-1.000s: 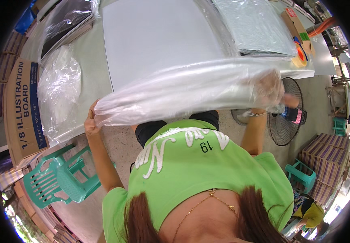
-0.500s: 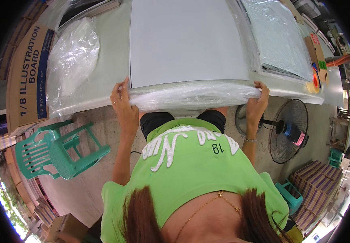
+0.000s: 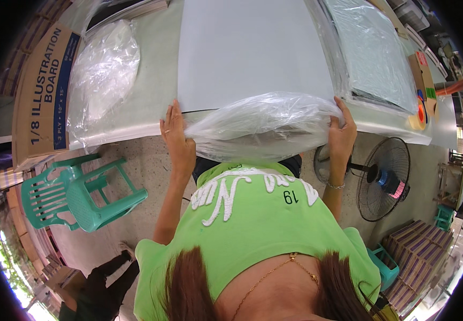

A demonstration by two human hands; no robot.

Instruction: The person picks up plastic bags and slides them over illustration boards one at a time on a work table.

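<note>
Clear plastic film (image 3: 258, 125), apparently pinched by left hand (image 3: 179, 140) and right hand (image 3: 343, 134), has been billowed up, leaving the near edge of the grey board (image 3: 253, 53) partly covered

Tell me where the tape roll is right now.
In the head view, the tape roll sits on the table near its front edge, to the right of the right hand, beside the plastic-wrapped stack and in front of the small cardboard box.

Green plastic chair (image 3: 89, 206), black fan (image 3: 381, 176), speckled grey floor (image 3: 141, 155).
</note>
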